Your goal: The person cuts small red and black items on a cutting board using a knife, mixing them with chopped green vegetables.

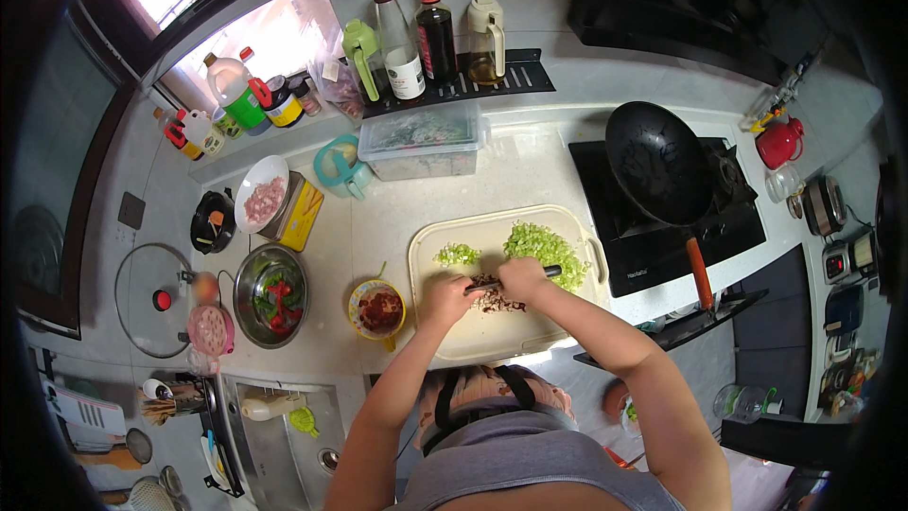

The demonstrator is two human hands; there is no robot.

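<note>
My right hand grips the dark handle of a kitchen knife. My left hand has its fingers on the front part of the blade, pressing it over chopped dark brown pieces. These lie on a cream cutting board with a raised rim. A large heap of chopped pale green vegetable lies behind my right hand, and a smaller heap lies behind my left. Most of the blade is hidden by my hands.
Left of the board stand a yellow-rimmed bowl with reddish contents, a steel bowl with red and green peppers, and a white bowl of chopped meat. Behind is a lidded plastic container. A black wok sits on the stove at right.
</note>
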